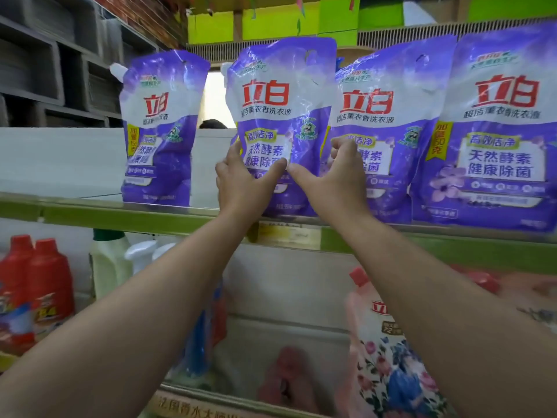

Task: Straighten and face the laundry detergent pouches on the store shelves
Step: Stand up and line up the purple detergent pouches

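Head view: we reach up with both hands to a purple pouch (277, 116) standing on the green shelf (120, 217). Our left hand (241, 179) grips its left edge, thumb laid across the lower front and fingers curled behind. Our right hand (334, 173) grips its right edge the same way, thumb on the front, fingers wrapped round the side. The two thumb tips nearly meet on the label. This pouch stands second from the left in a row of four, upright and facing us, its top leaning a little to the right.

Left of it, with a gap between, stands the left pouch (159, 131), turned slightly away to the left. Just right, the third pouch (382, 131) sits partly behind the held one, touching it. The far-right pouch (497, 131) overlaps the third pouch's right edge and faces us squarely.

On the shelf below we see red bottles (33, 285) at left, a white jug (108, 267) beside them, and a floral pouch (382, 351) at right.
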The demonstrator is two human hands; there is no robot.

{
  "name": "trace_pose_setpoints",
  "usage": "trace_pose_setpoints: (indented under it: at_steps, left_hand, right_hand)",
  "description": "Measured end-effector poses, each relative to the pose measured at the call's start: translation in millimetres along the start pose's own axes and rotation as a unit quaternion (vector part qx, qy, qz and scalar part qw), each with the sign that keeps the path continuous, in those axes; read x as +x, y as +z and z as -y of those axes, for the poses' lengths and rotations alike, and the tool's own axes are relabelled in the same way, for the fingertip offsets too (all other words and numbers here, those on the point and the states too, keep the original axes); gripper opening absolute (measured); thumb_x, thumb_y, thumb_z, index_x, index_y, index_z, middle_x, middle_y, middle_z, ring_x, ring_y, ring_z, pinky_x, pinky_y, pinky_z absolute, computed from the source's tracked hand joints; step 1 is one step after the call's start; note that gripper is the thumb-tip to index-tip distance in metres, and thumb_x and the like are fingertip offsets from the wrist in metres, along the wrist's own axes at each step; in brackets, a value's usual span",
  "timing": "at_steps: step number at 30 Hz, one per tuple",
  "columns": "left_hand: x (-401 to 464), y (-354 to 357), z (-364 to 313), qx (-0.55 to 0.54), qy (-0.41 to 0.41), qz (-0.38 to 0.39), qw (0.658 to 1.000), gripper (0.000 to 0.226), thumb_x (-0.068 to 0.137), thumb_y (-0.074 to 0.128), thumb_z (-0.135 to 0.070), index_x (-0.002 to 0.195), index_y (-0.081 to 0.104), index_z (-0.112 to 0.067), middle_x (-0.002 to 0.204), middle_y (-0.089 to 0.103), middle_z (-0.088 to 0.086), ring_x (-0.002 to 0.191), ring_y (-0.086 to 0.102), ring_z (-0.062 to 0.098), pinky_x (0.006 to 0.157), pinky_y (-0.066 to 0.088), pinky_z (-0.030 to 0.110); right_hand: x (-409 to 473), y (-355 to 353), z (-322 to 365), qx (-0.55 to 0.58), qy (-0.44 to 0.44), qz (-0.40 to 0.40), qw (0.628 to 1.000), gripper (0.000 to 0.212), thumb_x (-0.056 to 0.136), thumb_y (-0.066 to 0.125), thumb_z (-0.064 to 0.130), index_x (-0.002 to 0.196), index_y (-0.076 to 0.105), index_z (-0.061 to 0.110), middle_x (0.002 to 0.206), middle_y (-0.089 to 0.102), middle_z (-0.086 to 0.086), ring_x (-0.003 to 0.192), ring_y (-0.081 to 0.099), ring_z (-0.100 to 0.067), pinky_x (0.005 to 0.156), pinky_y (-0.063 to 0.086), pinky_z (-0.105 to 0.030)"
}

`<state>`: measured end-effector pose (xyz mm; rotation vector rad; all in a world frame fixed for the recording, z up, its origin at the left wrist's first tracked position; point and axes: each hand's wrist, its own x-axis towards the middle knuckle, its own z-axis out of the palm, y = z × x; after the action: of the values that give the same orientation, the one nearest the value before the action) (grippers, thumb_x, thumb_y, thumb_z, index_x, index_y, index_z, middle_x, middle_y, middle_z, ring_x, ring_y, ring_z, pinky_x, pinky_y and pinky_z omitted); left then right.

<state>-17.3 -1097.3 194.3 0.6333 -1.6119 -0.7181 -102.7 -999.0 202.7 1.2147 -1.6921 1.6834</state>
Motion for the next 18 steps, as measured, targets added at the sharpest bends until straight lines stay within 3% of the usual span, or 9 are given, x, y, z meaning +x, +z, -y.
trace_pose_setpoints:
  at_steps: [13, 15, 18]
  left_hand:
    - [11.6, -26.5, 6.2, -0.028, 0.02, 0.037, 0.999, 0.073, 0.085, 0.066, -0.048, 0.144, 0.032, -0.024, 0.135, 0.038, 0.004, 0.125, 0.046, 0.021, 0.1, 0.047, 0.044]
    - [14.7, -31.7, 6.2, -0.039, 0.024, 0.034, 0.998, 0.07, 0.085, 0.065, -0.048, 0.143, 0.033, -0.023, 0.137, 0.039, 0.004, 0.124, 0.047, 0.017, 0.096, 0.051, 0.044]
    - [21.7, -42.3, 7.6, -0.021, 0.058, -0.002, 0.998, 0.063, 0.087, 0.064, -0.046, 0.138, 0.039, -0.02, 0.136, 0.04, 0.005, 0.125, 0.043, 0.017, 0.099, 0.048, 0.043]
  right_hand:
    - [-7.6, 18.9, 20.0, -0.017, 0.052, -0.023, 0.998, 0.082, 0.075, 0.076, 0.038, 0.137, 0.031, 0.009, 0.135, 0.042, -0.008, 0.122, 0.045, -0.02, 0.095, 0.041, -0.03]
    - [-8.0, 18.4, 24.6, -0.034, 0.027, -0.058, 0.997, 0.08, 0.075, 0.076, 0.037, 0.137, 0.033, 0.008, 0.133, 0.041, -0.008, 0.121, 0.044, -0.02, 0.094, 0.04, -0.027]
    - [-9.7, 19.9, 36.0, -0.052, -0.044, -0.101, 0.993, 0.071, 0.076, 0.075, 0.035, 0.13, 0.039, 0.007, 0.129, 0.042, -0.008, 0.118, 0.047, -0.02, 0.094, 0.046, -0.037]
